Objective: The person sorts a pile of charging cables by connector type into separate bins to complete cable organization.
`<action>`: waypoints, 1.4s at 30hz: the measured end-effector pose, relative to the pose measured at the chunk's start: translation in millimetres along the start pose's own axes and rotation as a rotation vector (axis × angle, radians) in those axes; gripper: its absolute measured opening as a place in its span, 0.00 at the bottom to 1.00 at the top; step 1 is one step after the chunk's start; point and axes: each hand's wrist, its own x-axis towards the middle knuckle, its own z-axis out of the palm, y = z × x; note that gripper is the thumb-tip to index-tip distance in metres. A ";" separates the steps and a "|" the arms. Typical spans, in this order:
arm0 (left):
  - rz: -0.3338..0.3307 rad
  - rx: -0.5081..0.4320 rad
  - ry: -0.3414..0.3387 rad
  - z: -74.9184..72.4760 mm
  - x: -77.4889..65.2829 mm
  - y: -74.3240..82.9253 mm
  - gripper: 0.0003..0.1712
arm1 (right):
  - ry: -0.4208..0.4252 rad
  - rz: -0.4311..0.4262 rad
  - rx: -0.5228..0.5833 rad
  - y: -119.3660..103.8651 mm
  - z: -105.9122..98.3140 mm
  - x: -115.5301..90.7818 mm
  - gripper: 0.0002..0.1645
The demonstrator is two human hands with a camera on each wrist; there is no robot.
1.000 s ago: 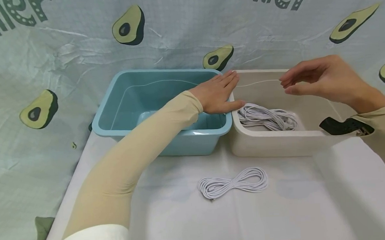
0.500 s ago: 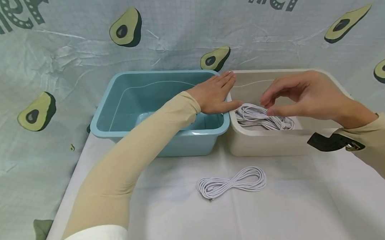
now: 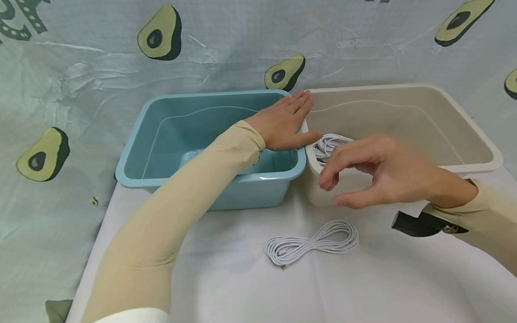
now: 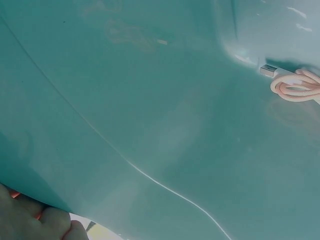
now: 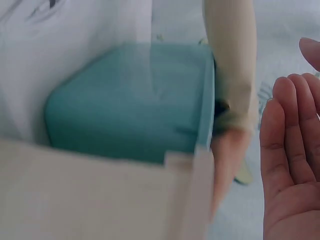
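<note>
My left hand (image 3: 283, 124) rests flat across the side rims where the blue tub (image 3: 268, 177) and the beige tub (image 3: 412, 114) meet, its fingers straight. My right hand (image 3: 373, 171) hovers before the beige tub's front wall, fingers loosely curved, thumb apart, holding nothing. Below it on the white cloth lies a white cable (image 3: 311, 243) bundled in a figure eight. More white cables (image 3: 327, 146) lie inside the beige tub, partly behind the right hand. In the left wrist view, a pale pinkish cable (image 4: 297, 86) with a USB plug lies inside the blue tub.
The tubs stand side by side at the back of a table covered with a white cloth (image 3: 247, 297). A pale sheet (image 3: 218, 38) printed with avocados hangs behind them. A small dark camera mount (image 3: 426, 223) is strapped to the right wrist.
My right hand has come down and left, from above the beige tub to before its front wall. The left hand stays on the rims; the head view shifts slightly.
</note>
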 end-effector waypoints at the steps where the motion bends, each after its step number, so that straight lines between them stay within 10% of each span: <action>1: 0.003 -0.001 0.002 0.3 -0.1 -0.2 0.54 | -0.012 -0.023 0.011 1.1 4.3 -0.3 0.27; 11: 0.013 0.006 0.002 0.2 -1.3 -0.1 0.53 | -0.063 -0.097 0.009 11.6 42.1 -9.6 0.23; 42: 0.008 0.030 -0.016 -1.2 -2.2 0.2 0.52 | -0.133 0.156 -0.078 98.3 115.6 -42.6 0.29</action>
